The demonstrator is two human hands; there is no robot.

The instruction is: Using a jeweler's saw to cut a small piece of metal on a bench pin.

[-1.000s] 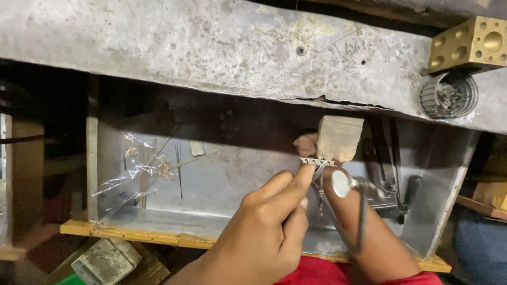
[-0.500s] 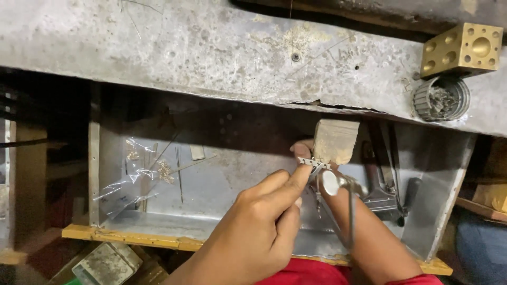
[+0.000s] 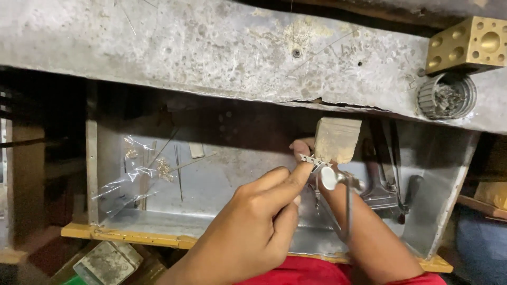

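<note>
Here, head view only. Low centre: left hand [image 3: 248, 227], forefinger and thumb stretched up-right, pinching a small toothed metal strip [image 3: 311, 159] against the lower left edge of a pale wooden peg [image 3: 338, 140] at centre-right. Just behind the peg, right hand [image 3: 364, 237], wrist rising from the lower right, fingertips peeking out at the peg's left; clasped around a saw frame [image 3: 343, 190], its round silver knob just below the strip, a thin rod running down from it. Exact grip on the frame partly hidden by the left hand.

Behind both hands, a metal tray [image 3: 100, 158] with a yellow wooden front lip. In its left half, a clear plastic bag [image 3: 132, 179] with tiny bits, thin wires beside it. In its right half, dark pliers [image 3: 391, 179]. Across the top, a worn grey bench [image 3: 185, 47]. Upper right corner: brass dapping block [image 3: 472, 45], and just below it a round ribbed holder [image 3: 446, 97].
</note>
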